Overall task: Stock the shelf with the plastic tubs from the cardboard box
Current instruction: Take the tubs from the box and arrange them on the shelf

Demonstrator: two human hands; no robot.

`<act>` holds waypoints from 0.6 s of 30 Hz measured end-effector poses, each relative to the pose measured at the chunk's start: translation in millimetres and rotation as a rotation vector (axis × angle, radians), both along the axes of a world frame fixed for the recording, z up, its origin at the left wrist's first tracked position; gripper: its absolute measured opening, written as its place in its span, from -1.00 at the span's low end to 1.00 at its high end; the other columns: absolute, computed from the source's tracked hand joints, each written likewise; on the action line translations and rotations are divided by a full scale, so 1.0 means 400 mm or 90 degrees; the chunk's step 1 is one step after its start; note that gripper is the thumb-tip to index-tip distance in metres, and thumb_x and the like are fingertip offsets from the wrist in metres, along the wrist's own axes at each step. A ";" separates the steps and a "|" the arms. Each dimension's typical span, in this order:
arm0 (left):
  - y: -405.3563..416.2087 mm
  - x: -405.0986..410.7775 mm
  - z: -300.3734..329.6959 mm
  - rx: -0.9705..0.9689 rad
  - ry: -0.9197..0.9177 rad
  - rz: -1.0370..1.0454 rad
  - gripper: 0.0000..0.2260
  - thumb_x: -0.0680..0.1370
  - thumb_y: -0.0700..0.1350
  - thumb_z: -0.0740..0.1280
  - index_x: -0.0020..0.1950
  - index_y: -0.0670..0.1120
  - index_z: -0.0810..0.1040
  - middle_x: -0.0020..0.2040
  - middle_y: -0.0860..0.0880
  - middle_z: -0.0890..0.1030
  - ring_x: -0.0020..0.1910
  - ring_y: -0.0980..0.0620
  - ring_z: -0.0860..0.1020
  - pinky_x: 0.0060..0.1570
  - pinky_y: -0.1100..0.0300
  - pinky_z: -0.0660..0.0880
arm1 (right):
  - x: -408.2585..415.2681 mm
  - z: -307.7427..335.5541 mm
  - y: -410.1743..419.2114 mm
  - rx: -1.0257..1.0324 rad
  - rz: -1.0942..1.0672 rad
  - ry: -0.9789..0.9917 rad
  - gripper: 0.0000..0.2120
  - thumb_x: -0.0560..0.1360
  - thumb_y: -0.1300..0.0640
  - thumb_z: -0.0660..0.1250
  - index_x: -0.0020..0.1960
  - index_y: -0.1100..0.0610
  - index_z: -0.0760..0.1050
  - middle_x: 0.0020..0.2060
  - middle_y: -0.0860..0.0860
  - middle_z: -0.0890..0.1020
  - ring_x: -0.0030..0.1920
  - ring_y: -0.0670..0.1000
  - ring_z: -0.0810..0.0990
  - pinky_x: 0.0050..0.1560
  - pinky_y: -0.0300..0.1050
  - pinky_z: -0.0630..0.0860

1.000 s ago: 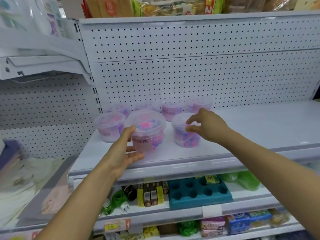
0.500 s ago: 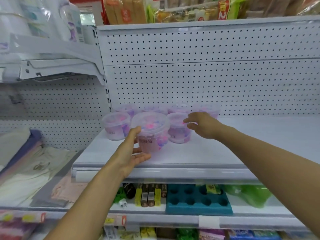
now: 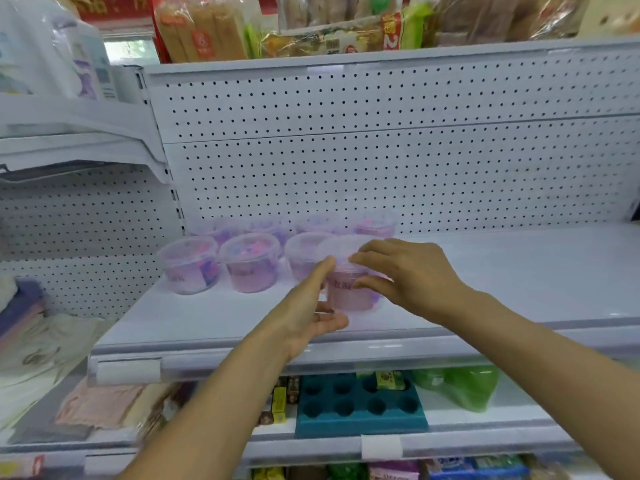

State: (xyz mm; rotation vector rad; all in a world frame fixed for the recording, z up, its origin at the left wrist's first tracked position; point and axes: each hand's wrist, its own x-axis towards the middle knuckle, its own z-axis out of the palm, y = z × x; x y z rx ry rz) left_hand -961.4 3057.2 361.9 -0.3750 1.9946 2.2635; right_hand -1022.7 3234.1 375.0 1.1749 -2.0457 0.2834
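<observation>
A clear plastic tub (image 3: 349, 287) of pink beads sits between both hands above the white shelf (image 3: 519, 282). The left hand (image 3: 308, 313) cups its side and base; the right hand (image 3: 405, 275) pinches its lid and wall. Seven more tubs (image 3: 250, 261) stand just left of and behind the hands.

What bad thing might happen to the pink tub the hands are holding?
The left hand and right hand hold the tub close to the shelf's front edge. Set down there, it might tip off. It is also close to the next tub in the front row, so sliding it back carelessly might knock that one into the tubs behind. The tub looks smooth, so the fingers might slip.
</observation>
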 end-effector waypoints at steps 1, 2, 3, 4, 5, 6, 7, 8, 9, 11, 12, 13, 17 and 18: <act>0.007 -0.008 -0.005 -0.041 -0.009 -0.031 -0.54 0.52 0.26 0.26 0.23 -0.04 0.48 0.11 -0.22 0.54 0.02 -0.15 0.59 0.12 0.02 0.57 | -0.009 -0.010 0.027 -0.026 -0.009 -0.002 -0.69 0.49 -0.14 0.23 0.05 0.01 0.63 -0.08 -0.11 0.67 -0.14 0.00 0.66 -0.47 -0.11 0.51; 0.010 -0.014 -0.009 -0.117 -0.007 -0.063 -0.51 0.52 0.29 0.22 0.28 -0.01 0.46 0.12 -0.18 0.55 0.04 -0.11 0.59 0.15 0.03 0.55 | -0.020 -0.021 0.054 -0.051 -0.018 -0.012 -0.71 0.48 -0.12 0.27 0.04 0.01 0.63 -0.07 -0.11 0.68 -0.12 0.00 0.66 -0.44 -0.09 0.53; 0.008 -0.021 -0.014 -0.226 0.017 -0.078 -0.51 0.51 0.32 0.19 0.29 0.03 0.46 0.12 -0.11 0.57 0.06 -0.06 0.59 0.18 0.04 0.53 | -0.033 -0.033 0.078 -0.070 -0.027 -0.024 -0.73 0.47 -0.10 0.31 0.04 0.01 0.64 -0.05 -0.12 0.68 -0.12 0.00 0.66 -0.42 -0.07 0.55; 0.000 -0.031 -0.019 -0.359 0.067 -0.063 -0.52 0.51 0.33 0.19 0.27 0.06 0.49 0.12 -0.04 0.60 0.07 0.00 0.58 0.19 0.06 0.50 | -0.045 -0.046 0.099 -0.080 -0.039 -0.035 -0.75 0.46 -0.08 0.35 0.05 0.01 0.64 -0.04 -0.14 0.68 -0.13 -0.01 0.66 -0.40 -0.07 0.55; -0.012 -0.044 -0.024 -0.498 0.136 -0.016 -0.57 0.52 0.29 0.21 0.24 0.07 0.53 0.11 0.02 0.62 0.06 0.06 0.56 0.16 0.11 0.47 | -0.057 -0.058 0.115 -0.085 -0.052 -0.042 -0.77 0.44 -0.05 0.38 0.05 0.00 0.64 -0.03 -0.15 0.68 -0.15 -0.01 0.65 -0.41 -0.07 0.55; -0.025 -0.057 -0.026 -0.619 0.202 0.050 -0.63 0.54 0.23 0.24 0.21 0.05 0.56 0.10 0.05 0.63 0.05 0.09 0.56 0.10 0.17 0.45 | -0.069 -0.070 0.128 -0.087 -0.066 -0.047 -0.78 0.42 -0.02 0.41 0.05 -0.01 0.63 -0.03 -0.16 0.68 -0.17 -0.02 0.63 -0.41 -0.07 0.55; -0.039 -0.069 -0.027 -0.695 0.261 0.111 -0.69 0.56 0.15 0.26 0.20 0.02 0.57 0.11 0.05 0.63 0.06 0.08 0.55 0.05 0.20 0.43 | -0.081 -0.083 0.137 -0.089 -0.079 -0.052 -0.78 0.41 0.01 0.45 0.05 -0.01 0.63 -0.04 -0.16 0.68 -0.21 -0.02 0.61 -0.43 -0.07 0.54; -0.053 -0.084 -0.030 -0.734 0.313 0.153 -0.71 0.56 0.08 0.29 0.21 -0.01 0.57 0.13 0.03 0.62 0.11 0.05 0.54 0.05 0.19 0.42 | -0.090 -0.093 0.143 -0.090 -0.091 -0.061 -0.78 0.40 0.04 0.49 0.04 -0.01 0.63 -0.04 -0.17 0.68 -0.24 -0.03 0.59 -0.44 -0.08 0.53; -0.068 -0.104 -0.033 -0.757 0.354 0.173 -0.71 0.56 0.03 0.31 0.23 -0.05 0.56 0.17 0.01 0.59 0.16 0.00 0.51 0.07 0.15 0.41 | -0.100 -0.103 0.146 -0.089 -0.105 -0.071 -0.76 0.39 0.06 0.51 0.05 -0.01 0.63 -0.03 -0.17 0.68 -0.25 -0.03 0.59 -0.44 -0.08 0.52; -0.097 -0.143 -0.044 -0.821 0.392 0.170 -0.68 0.55 -0.02 0.34 0.28 -0.07 0.54 0.24 -0.03 0.55 0.25 -0.06 0.44 0.11 0.10 0.40 | -0.119 -0.116 0.145 -0.081 -0.136 -0.100 -0.76 0.40 0.07 0.50 0.07 -0.02 0.63 0.00 -0.17 0.67 -0.24 -0.01 0.61 -0.42 -0.09 0.52; -0.109 -0.161 -0.047 -0.855 0.393 0.158 -0.68 0.56 -0.04 0.34 0.30 -0.07 0.53 0.26 -0.03 0.53 0.28 -0.07 0.42 0.12 0.08 0.40 | -0.128 -0.117 0.142 -0.080 -0.153 -0.120 -0.76 0.42 0.07 0.48 0.09 -0.02 0.63 0.03 -0.17 0.67 -0.21 0.00 0.62 -0.38 -0.09 0.52; -0.120 -0.177 -0.049 -0.880 0.383 0.140 -0.68 0.56 -0.05 0.33 0.30 -0.07 0.53 0.28 -0.03 0.52 0.30 -0.06 0.40 0.14 0.09 0.40 | -0.138 -0.117 0.140 -0.081 -0.169 -0.142 -0.76 0.44 0.05 0.46 0.11 -0.03 0.62 0.06 -0.17 0.66 -0.16 0.00 0.63 -0.32 -0.08 0.52; -0.136 -0.214 -0.040 -0.911 0.321 0.098 -0.71 0.57 -0.06 0.31 0.29 -0.02 0.53 0.25 -0.01 0.55 0.20 -0.06 0.49 0.09 0.11 0.42 | -0.179 -0.103 0.121 -0.053 -0.228 -0.210 -0.72 0.53 -0.01 0.34 0.23 -0.05 0.55 0.20 -0.18 0.58 0.02 -0.04 0.58 -0.15 -0.15 0.41; -0.132 -0.219 -0.033 -0.922 0.310 0.098 -0.71 0.56 -0.05 0.31 0.29 -0.01 0.54 0.23 -0.01 0.56 0.18 -0.06 0.50 0.07 0.10 0.45 | -0.186 -0.098 0.114 -0.043 -0.242 -0.222 -0.71 0.54 -0.03 0.32 0.25 -0.06 0.53 0.22 -0.18 0.56 0.05 -0.05 0.57 -0.14 -0.17 0.39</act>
